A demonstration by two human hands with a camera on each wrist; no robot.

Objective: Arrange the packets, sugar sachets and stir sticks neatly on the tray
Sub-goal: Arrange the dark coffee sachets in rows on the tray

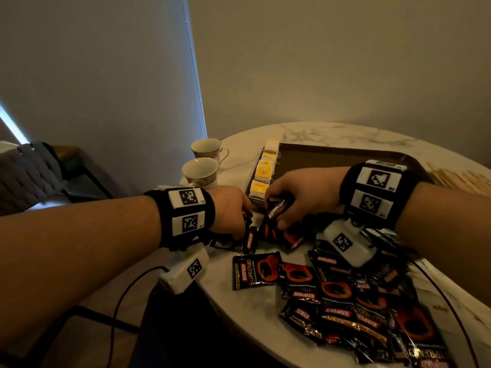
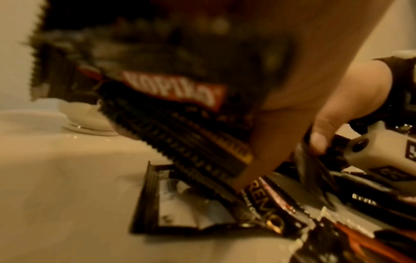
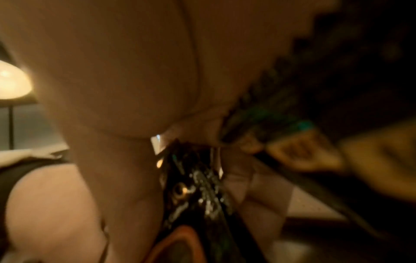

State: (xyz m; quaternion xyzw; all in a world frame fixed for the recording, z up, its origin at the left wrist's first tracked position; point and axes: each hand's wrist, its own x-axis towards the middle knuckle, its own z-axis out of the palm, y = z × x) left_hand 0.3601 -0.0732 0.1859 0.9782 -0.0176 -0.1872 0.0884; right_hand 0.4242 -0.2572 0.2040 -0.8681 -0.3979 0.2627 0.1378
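Black and red coffee packets (image 1: 342, 301) lie scattered over the near part of the round marble table (image 1: 239, 309). My left hand (image 1: 233, 208) grips a bunch of these packets (image 2: 180, 113) just in front of the brown tray (image 1: 332, 158). Close beside it, my right hand (image 1: 289, 200) holds several more packets (image 1: 276, 207) with thumb and curled fingers. A row of yellow tea bags (image 1: 263, 173) lies along the tray's left edge. Wooden stir sticks (image 1: 457, 179) lie in a heap to the right of the tray. In the right wrist view the palm and blurred packets (image 3: 198, 186) fill the picture.
Two teacups (image 1: 202, 168) stand at the table's left edge, close behind my left hand. A dark chair (image 1: 34, 171) stands to the left of the table. A cable (image 1: 125, 296) hangs from my left wrist over the table edge.
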